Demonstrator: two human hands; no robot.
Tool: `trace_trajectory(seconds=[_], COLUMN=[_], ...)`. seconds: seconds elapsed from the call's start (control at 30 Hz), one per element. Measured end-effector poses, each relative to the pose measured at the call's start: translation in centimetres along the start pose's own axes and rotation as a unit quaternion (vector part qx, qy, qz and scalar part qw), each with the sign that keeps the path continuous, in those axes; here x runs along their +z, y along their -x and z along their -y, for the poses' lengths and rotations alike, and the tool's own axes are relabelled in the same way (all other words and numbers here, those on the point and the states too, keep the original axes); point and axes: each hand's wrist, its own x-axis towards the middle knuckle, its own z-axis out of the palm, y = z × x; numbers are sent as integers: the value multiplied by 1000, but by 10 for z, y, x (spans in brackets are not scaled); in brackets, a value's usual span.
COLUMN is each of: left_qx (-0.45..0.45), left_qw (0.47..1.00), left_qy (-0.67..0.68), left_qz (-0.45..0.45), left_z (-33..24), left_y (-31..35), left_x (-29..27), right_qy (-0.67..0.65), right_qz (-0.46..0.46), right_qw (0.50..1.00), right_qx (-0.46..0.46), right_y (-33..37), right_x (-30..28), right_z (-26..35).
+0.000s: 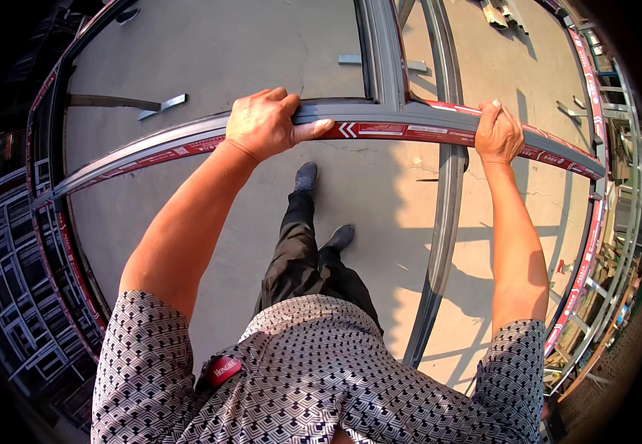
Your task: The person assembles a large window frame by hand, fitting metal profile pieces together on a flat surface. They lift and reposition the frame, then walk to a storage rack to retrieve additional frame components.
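A long grey metal frame bar (395, 117) with red printed film along its near side runs across in front of me. My left hand (265, 122) is wrapped over it left of the middle, the thumb lying along the near face. Toward the right end, my right hand (499, 133) grips the same bar, fingers closed over its top. Between my hands an upright grey profile (382, 52) meets the bar at a joint. A second dark grey profile (439, 222) passes beneath the bar, just left of my right hand.
Red-filmed frame sides border both edges, with a rail (65, 251) at left and another (595, 89) at right. Stacked metal frames (21, 296) stand at far left. Short metal pieces (162, 107) lie on the concrete floor (188, 59). Scrap strips (505, 13) lie at the top right.
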Motion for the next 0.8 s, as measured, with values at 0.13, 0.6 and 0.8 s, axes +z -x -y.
trace_trajectory(seconds=[0.13, 0.6, 0.8], left_qx=[1, 8, 11], left_qw=[999, 989, 970], left_qy=[5, 147, 181], left_qz=[-31, -7, -159], left_z=[6, 14, 48], left_y=[6, 7, 36], left_x=[8, 16, 9], right_qy=[-109, -137, -18], right_qz=[-72, 54, 58], right_qw=[980, 987, 998], right_qx=[-152, -68, -12], right_y=[-1, 22, 21], right_x=[7, 49, 58], right_z=[103, 270, 271])
